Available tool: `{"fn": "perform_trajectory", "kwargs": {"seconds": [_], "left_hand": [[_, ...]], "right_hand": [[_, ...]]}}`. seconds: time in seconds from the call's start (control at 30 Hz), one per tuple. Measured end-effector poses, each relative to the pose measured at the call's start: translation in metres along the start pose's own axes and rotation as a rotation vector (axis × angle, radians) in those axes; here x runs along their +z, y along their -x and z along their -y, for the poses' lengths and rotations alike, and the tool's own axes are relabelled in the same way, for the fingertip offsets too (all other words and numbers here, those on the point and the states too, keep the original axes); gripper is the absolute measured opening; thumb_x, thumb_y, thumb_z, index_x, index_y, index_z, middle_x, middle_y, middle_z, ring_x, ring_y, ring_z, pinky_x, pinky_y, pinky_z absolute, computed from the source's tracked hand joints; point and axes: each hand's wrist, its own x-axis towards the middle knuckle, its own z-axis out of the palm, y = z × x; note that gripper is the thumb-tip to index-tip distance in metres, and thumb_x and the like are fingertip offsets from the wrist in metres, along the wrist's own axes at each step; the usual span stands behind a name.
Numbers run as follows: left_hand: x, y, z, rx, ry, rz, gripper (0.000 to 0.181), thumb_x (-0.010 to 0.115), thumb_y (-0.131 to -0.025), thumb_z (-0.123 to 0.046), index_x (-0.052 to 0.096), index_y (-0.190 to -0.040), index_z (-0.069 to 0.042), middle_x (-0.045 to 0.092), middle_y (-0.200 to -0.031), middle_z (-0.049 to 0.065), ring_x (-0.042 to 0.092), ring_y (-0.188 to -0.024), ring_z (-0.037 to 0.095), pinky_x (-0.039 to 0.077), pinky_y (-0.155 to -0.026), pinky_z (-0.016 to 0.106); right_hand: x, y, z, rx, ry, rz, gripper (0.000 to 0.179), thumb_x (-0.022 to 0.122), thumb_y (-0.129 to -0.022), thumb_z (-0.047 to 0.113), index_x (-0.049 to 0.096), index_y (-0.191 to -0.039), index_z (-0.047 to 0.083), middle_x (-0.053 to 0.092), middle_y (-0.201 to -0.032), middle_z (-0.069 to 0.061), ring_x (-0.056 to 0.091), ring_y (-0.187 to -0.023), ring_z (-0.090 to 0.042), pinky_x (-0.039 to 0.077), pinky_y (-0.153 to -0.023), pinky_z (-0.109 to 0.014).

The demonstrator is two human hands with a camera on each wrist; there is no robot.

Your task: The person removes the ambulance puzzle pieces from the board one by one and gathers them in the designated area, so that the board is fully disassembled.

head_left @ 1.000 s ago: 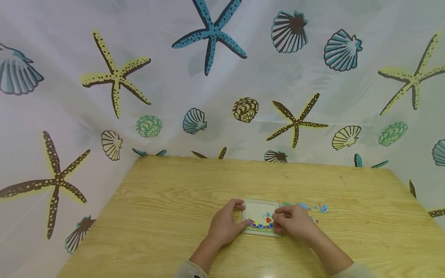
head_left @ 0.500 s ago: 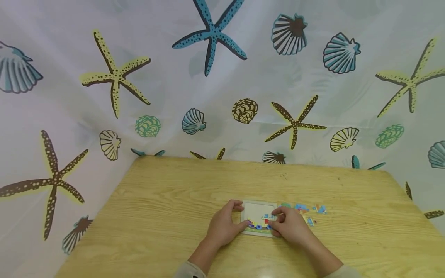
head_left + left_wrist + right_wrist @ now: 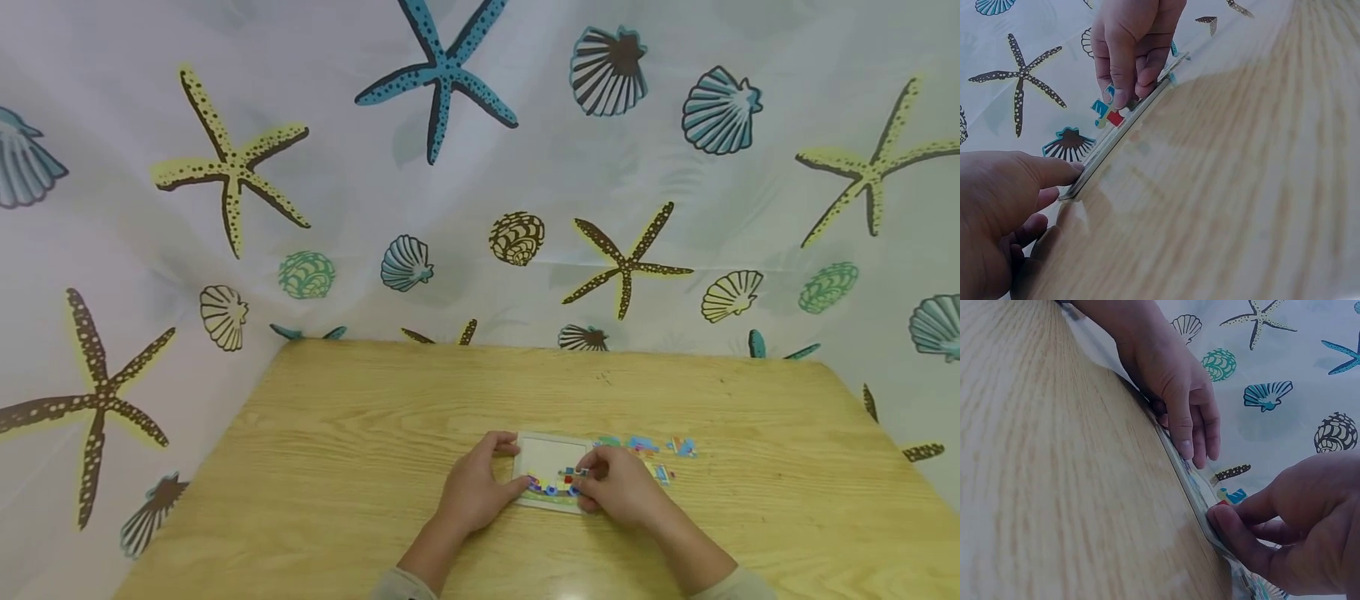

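A shallow, light-framed jigsaw tray (image 3: 551, 452) lies on the table, with a strip of joined colourful pieces along its near side. My left hand (image 3: 476, 487) holds the tray's left side, thumb on the near left part and fingers at the far left corner. At the right side of the tray, my right hand (image 3: 626, 493) pinches a small blue and red puzzle piece (image 3: 1101, 107) between thumb and fingers. In the left wrist view this piece stands tilted above the tray. The right fingertips hide part of it and the tray's right edge.
Several loose puzzle pieces (image 3: 682, 447) lie on the wood-grain table (image 3: 375, 417) to the right of the tray, close behind and beside the right hand. A white curtain (image 3: 450, 192) printed with starfish and shells hangs around the table's back and sides.
My right hand has shifted slightly left and nearer, uncovering more loose pieces. The pinched piece now looks more tilted. The left hand keeps its hold on the tray, and the head view has turned slightly.
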Motion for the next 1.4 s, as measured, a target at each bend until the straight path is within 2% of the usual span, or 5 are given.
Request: {"fn": "perform_trajectory", "kwargs": {"seconds": [0.17,0.47,0.67,0.93,1.4], "left_hand": [[0.003,0.001,0.003,0.012,-0.018,-0.002,0.059,0.081,-0.085,-0.03,0.054,-0.134,-0.014,0.07,-0.123,0.001,0.058,-0.126,0.033,0.044,-0.107,0.055],[0.002,-0.003,0.001,0.018,-0.022,-0.015,0.058,0.081,-0.084,-0.029,0.055,-0.134,-0.014,0.07,-0.123,0.0,0.058,-0.126,0.032,0.044,-0.107,0.054],[0.001,-0.002,0.001,0.022,-0.022,-0.014,0.058,0.081,-0.084,-0.029,0.055,-0.133,-0.013,0.07,-0.122,0.001,0.06,-0.123,0.032,0.046,-0.105,0.053],[0.002,-0.001,0.0,0.039,-0.031,-0.016,0.058,0.081,-0.084,-0.03,0.055,-0.133,-0.013,0.07,-0.122,0.001,0.061,-0.122,0.032,0.047,-0.104,0.052],[0.003,-0.001,0.0,0.024,-0.04,-0.028,0.057,0.082,-0.083,-0.03,0.056,-0.132,-0.014,0.07,-0.121,-0.001,0.061,-0.121,0.031,0.047,-0.103,0.052]], "right_hand": [[-0.002,0.001,-0.002,0.025,-0.097,0.019,0.009,0.061,-0.095,-0.004,0.061,-0.104,-0.005,0.063,-0.091,-0.015,0.067,-0.071,-0.017,0.062,-0.068,-0.031],[-0.006,0.0,0.005,0.039,-0.114,-0.007,0.014,0.063,-0.093,-0.004,0.059,-0.107,-0.004,0.055,-0.088,-0.011,0.068,-0.077,-0.018,0.062,-0.071,-0.029],[-0.014,-0.004,0.0,0.021,-0.197,0.068,0.019,0.063,-0.094,-0.004,0.057,-0.112,-0.009,0.057,-0.091,-0.012,0.071,-0.081,-0.02,0.062,-0.078,-0.032],[-0.053,-0.012,-0.014,0.026,-0.338,0.191,0.028,0.06,-0.097,0.002,0.055,-0.118,-0.016,0.064,-0.106,-0.016,0.073,-0.091,-0.02,0.06,-0.087,-0.032],[-0.117,-0.007,-0.025,0.004,-0.245,0.254,0.042,0.064,-0.097,0.01,0.049,-0.131,-0.011,0.066,-0.108,-0.015,0.072,-0.095,-0.021,0.06,-0.088,-0.035]]}}
